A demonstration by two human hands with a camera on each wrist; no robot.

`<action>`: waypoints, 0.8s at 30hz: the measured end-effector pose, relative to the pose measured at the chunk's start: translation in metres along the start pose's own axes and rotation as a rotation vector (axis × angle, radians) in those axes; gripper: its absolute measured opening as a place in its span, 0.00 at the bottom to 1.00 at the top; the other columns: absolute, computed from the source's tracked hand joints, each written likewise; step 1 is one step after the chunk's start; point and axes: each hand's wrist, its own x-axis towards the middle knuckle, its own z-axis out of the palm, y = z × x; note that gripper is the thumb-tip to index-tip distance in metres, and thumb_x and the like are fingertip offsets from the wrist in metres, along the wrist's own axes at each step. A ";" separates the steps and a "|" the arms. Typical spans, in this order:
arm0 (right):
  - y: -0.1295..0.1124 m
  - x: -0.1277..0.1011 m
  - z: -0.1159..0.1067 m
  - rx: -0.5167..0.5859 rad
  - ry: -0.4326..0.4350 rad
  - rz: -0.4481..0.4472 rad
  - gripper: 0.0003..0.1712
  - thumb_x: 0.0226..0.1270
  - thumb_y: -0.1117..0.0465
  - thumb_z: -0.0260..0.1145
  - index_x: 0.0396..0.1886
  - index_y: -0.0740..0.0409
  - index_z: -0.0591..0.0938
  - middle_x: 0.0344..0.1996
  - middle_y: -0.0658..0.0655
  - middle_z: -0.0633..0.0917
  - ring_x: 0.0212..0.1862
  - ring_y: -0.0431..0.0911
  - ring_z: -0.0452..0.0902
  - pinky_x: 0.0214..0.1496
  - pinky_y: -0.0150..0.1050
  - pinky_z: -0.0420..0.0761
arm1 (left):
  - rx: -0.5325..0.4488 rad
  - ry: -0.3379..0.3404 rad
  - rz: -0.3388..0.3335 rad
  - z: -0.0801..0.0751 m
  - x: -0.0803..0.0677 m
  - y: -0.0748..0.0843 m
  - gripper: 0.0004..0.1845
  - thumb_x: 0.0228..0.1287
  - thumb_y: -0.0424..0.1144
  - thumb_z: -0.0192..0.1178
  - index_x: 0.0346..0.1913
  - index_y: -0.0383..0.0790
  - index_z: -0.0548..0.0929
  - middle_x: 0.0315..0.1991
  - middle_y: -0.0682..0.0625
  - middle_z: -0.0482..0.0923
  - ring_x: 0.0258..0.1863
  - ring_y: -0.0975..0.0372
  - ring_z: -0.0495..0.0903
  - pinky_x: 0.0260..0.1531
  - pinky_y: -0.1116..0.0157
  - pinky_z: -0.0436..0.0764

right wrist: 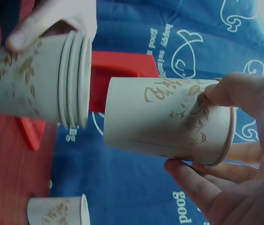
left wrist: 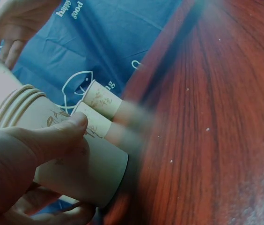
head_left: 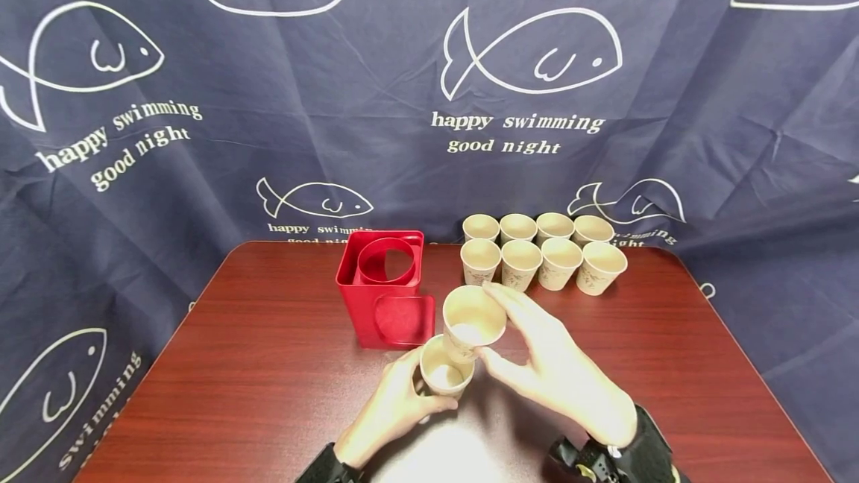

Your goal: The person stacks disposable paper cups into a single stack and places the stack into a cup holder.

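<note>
1. Head view: dark wood table (head_left: 268, 364), backed by a navy cloth (head_left: 403, 80) with outline fish and the words "happy swimming good night".
2. Red square holder (head_left: 385, 289) with a round opening, at table centre, just far-left of my hands.
3. Eight paper cups (head_left: 540, 248) in two rows of four, far right, upright and unstacked.
4. Cup stack (head_left: 444, 373): my left hand (head_left: 389, 412) is wrapped round it near the table's near edge. The right wrist view shows several nested rims.
5. Single cup (head_left: 472, 321): my right hand (head_left: 557, 371) pinches it by the rim, thumb opposite fingers, base tilted toward the stack's mouth, not yet in.
6. Judgement: nesting step in hand. Next move calls for lining the base up with the mouth, then pushing straight down.
7. Cup print: brown leaf sprigs with script I cannot read.
</note>
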 end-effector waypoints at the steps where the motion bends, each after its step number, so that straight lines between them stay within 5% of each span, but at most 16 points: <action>1: -0.001 0.000 0.002 0.003 -0.001 -0.001 0.42 0.59 0.59 0.78 0.72 0.54 0.73 0.67 0.53 0.79 0.67 0.46 0.75 0.74 0.25 0.63 | 0.003 0.000 0.000 0.000 0.000 0.000 0.42 0.42 0.43 0.85 0.65 0.52 0.79 0.52 0.61 0.85 0.51 0.62 0.84 0.55 0.66 0.81; 9: -0.006 -0.002 0.015 0.050 -0.061 0.016 0.41 0.61 0.55 0.78 0.73 0.50 0.73 0.67 0.49 0.78 0.67 0.44 0.76 0.73 0.26 0.66 | 0.015 -0.002 0.002 0.001 0.000 -0.001 0.39 0.43 0.43 0.85 0.63 0.53 0.80 0.52 0.62 0.85 0.51 0.68 0.82 0.55 0.66 0.82; 24: 0.001 -0.019 0.044 -0.047 -0.136 0.003 0.38 0.65 0.49 0.75 0.71 0.53 0.74 0.66 0.49 0.79 0.67 0.44 0.75 0.72 0.41 0.73 | 0.076 0.011 -0.005 0.000 0.000 -0.001 0.38 0.44 0.48 0.83 0.62 0.51 0.80 0.52 0.60 0.85 0.50 0.69 0.83 0.52 0.66 0.82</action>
